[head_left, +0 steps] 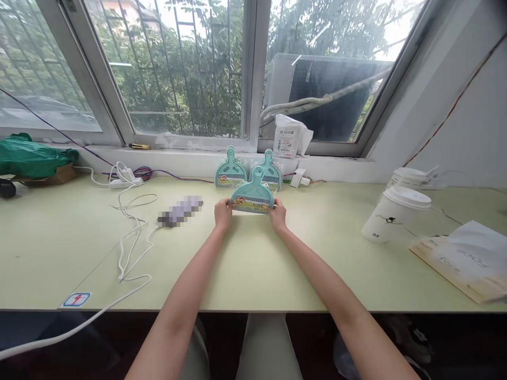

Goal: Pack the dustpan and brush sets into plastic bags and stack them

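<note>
- Left hand (223, 215) and right hand (278, 215) gripped opposite lower corners of a turquoise plastic dustpan (252, 195) near the worktop's (253, 264) back edge.
- Two matching film-wrapped dustpans (231, 180) stood immediately behind.
- A loose white cable (95, 320) crossed the front edge.
- White lidded paper cups (380, 224) stood rightward, contents hidden.

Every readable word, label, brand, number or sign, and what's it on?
"Face" (probably; inverted, blurry): beige-white pack
Red sign, unclear: sticker on tabletop
Too small or blurred: held teal dustpan, two dustpans behind, front cup, windowsill box
</note>
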The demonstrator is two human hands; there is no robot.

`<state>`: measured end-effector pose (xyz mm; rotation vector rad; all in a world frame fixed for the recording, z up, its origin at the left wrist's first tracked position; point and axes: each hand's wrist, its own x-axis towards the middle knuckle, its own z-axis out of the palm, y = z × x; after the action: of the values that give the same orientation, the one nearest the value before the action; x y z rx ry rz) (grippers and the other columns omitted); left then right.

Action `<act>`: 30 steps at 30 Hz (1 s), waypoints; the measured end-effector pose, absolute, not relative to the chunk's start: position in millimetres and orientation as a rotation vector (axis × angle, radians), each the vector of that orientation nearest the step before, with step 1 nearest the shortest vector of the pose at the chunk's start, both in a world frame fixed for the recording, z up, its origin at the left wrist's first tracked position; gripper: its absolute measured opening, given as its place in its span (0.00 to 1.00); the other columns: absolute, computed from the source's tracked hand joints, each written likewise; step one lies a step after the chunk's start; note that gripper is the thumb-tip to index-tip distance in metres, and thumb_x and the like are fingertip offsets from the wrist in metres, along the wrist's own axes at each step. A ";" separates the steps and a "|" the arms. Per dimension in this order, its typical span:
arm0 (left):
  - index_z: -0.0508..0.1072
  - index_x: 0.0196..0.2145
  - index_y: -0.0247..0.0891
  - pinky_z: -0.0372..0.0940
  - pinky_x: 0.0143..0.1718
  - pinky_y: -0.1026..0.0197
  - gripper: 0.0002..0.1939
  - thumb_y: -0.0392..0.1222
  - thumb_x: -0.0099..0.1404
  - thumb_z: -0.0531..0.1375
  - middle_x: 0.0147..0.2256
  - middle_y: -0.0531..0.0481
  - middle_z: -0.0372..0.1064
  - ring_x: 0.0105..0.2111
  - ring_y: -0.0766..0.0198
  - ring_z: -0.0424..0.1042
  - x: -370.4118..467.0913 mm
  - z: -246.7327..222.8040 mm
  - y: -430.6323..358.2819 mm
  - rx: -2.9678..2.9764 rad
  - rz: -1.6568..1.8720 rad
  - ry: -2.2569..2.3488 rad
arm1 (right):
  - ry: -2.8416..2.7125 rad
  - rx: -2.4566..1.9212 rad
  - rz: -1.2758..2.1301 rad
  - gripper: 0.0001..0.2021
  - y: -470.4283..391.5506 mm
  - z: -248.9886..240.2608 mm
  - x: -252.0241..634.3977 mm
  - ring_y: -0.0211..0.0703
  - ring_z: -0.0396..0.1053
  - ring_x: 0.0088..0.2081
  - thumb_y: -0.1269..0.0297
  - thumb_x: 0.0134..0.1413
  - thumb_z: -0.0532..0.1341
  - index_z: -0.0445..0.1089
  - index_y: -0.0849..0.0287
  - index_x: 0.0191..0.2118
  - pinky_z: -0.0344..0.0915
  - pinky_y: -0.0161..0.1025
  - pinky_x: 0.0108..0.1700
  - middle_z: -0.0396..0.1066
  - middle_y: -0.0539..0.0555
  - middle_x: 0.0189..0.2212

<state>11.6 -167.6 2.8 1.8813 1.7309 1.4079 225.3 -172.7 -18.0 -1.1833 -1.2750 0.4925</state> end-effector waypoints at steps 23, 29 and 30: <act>0.69 0.43 0.38 0.63 0.43 0.55 0.12 0.32 0.61 0.59 0.47 0.41 0.68 0.45 0.54 0.70 -40.6 3.6 -0.8 1.505 1.615 2.109 | -1.774 -1.614 -0.534 0.32 9.9 -7.7 131.7 0.43 0.24 0.70 0.78 0.58 0.41 0.40 0.65 0.69 0.25 0.59 0.66 0.32 0.57 0.69; 0.60 0.53 0.37 0.65 0.45 0.53 0.22 0.31 0.62 0.58 0.53 0.37 0.60 0.48 0.52 0.68 -37.9 0.9 2.7 1.456 1.622 2.098 | -1.819 -1.663 -0.561 0.32 15.6 -7.4 132.8 0.41 0.20 0.69 0.74 0.61 0.41 0.34 0.67 0.70 0.25 0.60 0.65 0.28 0.57 0.69; 0.59 0.54 0.36 0.65 0.46 0.52 0.22 0.31 0.62 0.57 0.53 0.36 0.60 0.49 0.52 0.68 -37.4 0.8 1.9 1.457 1.611 2.107 | -1.826 -1.666 -0.563 0.31 14.5 -7.3 132.6 0.42 0.20 0.69 0.72 0.62 0.41 0.34 0.68 0.70 0.25 0.61 0.65 0.28 0.58 0.69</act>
<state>-37.4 1.9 0.8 1.4568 2.1074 1.6113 132.6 14.5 -7.3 -1.6662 -1.8257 -0.5628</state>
